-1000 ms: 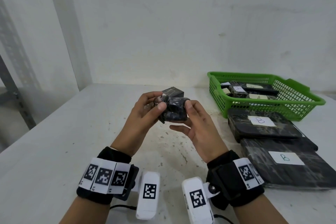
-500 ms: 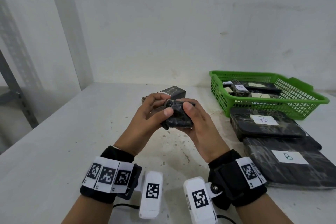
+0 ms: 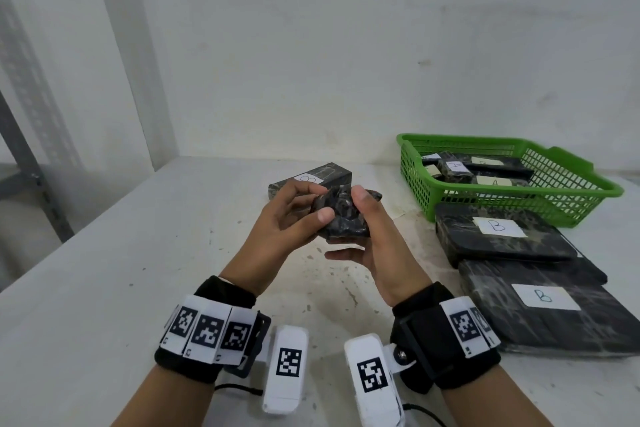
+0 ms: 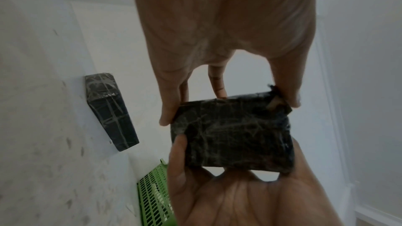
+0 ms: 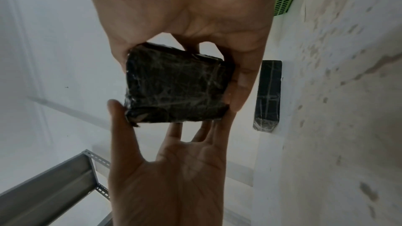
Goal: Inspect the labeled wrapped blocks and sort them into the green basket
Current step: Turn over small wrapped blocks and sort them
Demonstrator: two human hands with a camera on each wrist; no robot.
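At mid-frame in the head view, the left hand (image 3: pixel 289 218) and right hand (image 3: pixel 372 236) are pinching the small wrapped block (image 3: pixel 341 215) by fingertips only, so its slick wrap is risking a slip before reaching the green basket (image 3: pixel 568 191) at right.

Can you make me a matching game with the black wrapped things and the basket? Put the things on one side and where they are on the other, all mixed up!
Things:
1. small wrapped block
2. green basket
3. long block
4. two big flat blocks marked B

Places:
a. lying on the table behind the hands
b. lying in front of the basket, near the right arm
c. held up between the left hand and the right hand
d. at the back right of the table, with labeled blocks inside

Pairs: 1-c, 2-d, 3-a, 4-b
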